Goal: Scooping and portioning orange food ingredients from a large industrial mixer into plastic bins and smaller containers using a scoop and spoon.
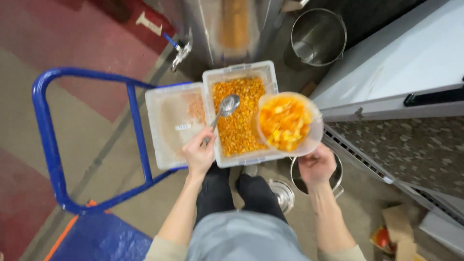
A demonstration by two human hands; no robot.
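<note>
Overhead, the left hand [199, 153] grips a metal spoon [225, 107] while the right hand [316, 166] clasps a clear jug [289, 124].

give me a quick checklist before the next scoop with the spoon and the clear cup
1. Left hand has firm hold of the metal spoon: ok.
2. Spoon bowl empty: looks so, cannot tell for sure.
3. Right hand supports the clear cup from below: ok.
4. Cup has room left: cannot tell; orange pieces fill most of it.
5. Cup held over the bin of orange kernels, so spills land inside: partly ok; its right side overhangs the rim.
6. Steel pot on the floor below is clear of feet: ok.
</note>
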